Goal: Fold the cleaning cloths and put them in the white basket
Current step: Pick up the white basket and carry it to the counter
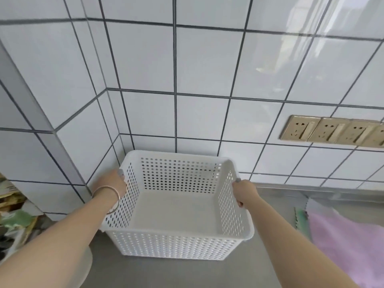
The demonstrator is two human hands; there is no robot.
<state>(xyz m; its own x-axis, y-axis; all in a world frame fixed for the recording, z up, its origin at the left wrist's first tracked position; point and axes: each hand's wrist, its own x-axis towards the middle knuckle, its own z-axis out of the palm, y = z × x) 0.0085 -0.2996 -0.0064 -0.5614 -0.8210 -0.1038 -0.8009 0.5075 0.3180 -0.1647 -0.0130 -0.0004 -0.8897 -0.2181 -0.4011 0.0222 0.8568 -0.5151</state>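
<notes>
A white perforated plastic basket (176,244) stands on the grey counter by the tiled wall corner, with nothing inside it. My left hand (115,181), a metal bangle on its wrist, grips the basket's left rim. My right hand (244,191) grips the right rim. A lilac cleaning cloth (349,246) lies flat on the counter at the right edge of view, on top of a green cloth (300,219) and a pale cloth (318,204) whose edges stick out.
The grey counter (187,273) runs along a white tiled wall. A row of gold wall sockets (332,130) sits at the right above the counter. A round white object (86,265) lies under my left forearm. Patterned clutter (14,221) fills the far left.
</notes>
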